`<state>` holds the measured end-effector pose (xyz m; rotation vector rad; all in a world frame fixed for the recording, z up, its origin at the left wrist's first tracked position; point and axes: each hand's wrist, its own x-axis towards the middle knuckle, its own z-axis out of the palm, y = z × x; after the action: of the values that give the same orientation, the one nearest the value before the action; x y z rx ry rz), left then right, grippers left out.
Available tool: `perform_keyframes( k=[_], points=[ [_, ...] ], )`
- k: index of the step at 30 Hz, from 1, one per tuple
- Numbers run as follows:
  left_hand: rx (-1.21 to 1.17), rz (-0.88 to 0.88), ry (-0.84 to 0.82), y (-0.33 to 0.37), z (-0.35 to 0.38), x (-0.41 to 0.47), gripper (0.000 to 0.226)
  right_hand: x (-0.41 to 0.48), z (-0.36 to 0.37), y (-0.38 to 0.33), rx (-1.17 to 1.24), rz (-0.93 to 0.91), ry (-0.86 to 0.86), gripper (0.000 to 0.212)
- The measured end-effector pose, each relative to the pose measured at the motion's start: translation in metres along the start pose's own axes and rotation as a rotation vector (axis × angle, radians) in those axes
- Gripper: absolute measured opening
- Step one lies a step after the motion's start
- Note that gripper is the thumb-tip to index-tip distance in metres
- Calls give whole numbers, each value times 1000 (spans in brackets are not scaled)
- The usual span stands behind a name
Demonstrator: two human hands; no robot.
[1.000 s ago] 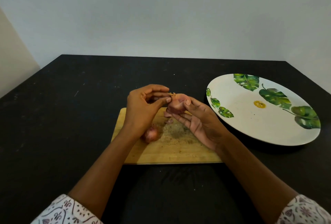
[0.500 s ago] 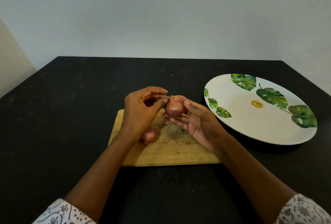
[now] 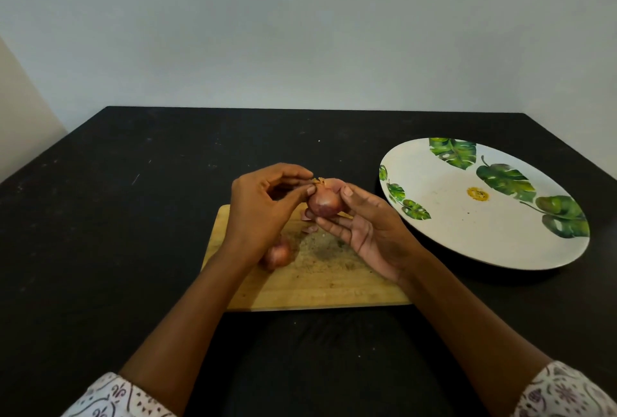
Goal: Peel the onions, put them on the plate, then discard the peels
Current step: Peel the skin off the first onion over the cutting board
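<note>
Board point(image 3: 317, 286) lay nearest on the black table point(image 3: 133, 216). Second onion point(image 3: 278, 254) sat skin-on at its left part, half hidden under the left wrist; peel bits point(image 3: 309, 229) lay further back. Above the board, right hand point(image 3: 370, 229) gripped the onion point(image 3: 324, 204), thumb and fingers curled round it. Left hand point(image 3: 260, 209) pinched its dry tip. Plate point(image 3: 467, 233) stood right of the board, apart from both onions.

The reddish-brown onion point(image 3: 324, 203) sits in your right hand point(image 3: 370, 229) above the far edge of the cutting board point(image 3: 317, 289), skin on, dry tip up. A second onion point(image 3: 278, 254) lies on the board, nearer and left. Pink peel scraps point(image 3: 309, 229) lie between them. The white leaf-printed plate point(image 3: 450, 233) lies flat to the right.
</note>
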<state>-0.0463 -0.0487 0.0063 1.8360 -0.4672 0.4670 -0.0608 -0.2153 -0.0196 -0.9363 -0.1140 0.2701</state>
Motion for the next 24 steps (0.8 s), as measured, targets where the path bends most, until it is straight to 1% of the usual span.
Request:
perform_keyframes(
  k=[6, 11, 16, 21, 24],
  points=[
    [53, 53, 15, 0, 4, -3, 25, -1, 0, 1, -13, -13, -7, 46],
    [58, 28, 51, 2, 5, -3, 28, -1, 0, 1, -10, -10, -11, 46],
    [-28, -56, 55, 8, 6, -4, 30, 0, 2, 1, -28, 9, -2, 44],
    [-139, -141, 80, 12, 6, -2, 29, -1, 1, 2, 44, 15, -31, 44],
    [-240, -226, 97, 13, 5, -1, 31, -1, 1, 3, 52, 6, -58, 44]
  ],
)
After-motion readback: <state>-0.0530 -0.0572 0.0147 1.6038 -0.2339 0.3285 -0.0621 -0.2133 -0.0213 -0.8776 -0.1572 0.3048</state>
